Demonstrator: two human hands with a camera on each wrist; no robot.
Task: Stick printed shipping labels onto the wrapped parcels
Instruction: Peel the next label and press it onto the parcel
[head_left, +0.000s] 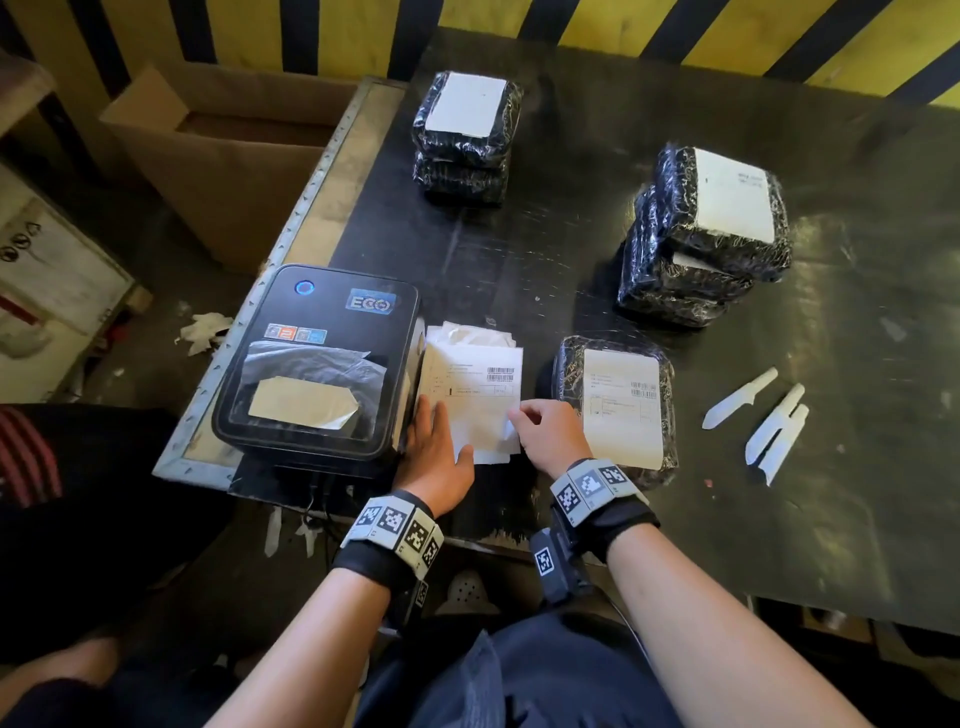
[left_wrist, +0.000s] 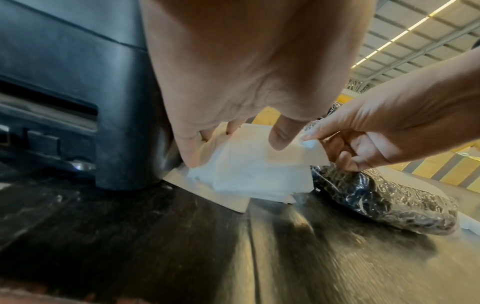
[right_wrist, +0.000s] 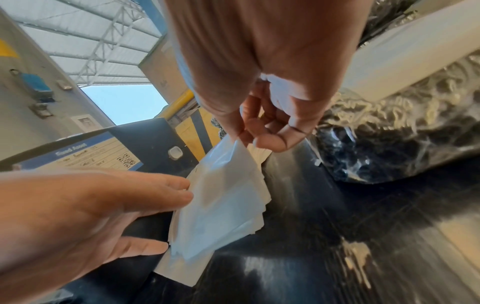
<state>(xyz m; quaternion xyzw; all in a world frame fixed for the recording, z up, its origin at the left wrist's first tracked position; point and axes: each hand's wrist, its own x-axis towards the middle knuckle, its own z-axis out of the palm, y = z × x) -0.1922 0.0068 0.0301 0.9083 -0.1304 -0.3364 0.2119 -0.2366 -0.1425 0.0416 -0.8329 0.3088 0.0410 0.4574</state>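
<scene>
A stack of white printed shipping labels (head_left: 475, 395) lies on the black table beside the label printer (head_left: 317, 364). My left hand (head_left: 436, 441) lies flat with straight fingers on the stack's near left part (left_wrist: 249, 170). My right hand (head_left: 545, 431) pinches the lifted near right corner of the top label (right_wrist: 233, 148) between thumb and forefinger. Right of that hand lies a black wrapped parcel (head_left: 613, 405) with a label on top (left_wrist: 389, 197).
Two stacks of black wrapped parcels with white labels stand further back, one at centre (head_left: 467, 140), one at right (head_left: 706, 234). Three white backing strips (head_left: 763, 421) lie at the right. An open cardboard box (head_left: 228, 156) sits left of the table.
</scene>
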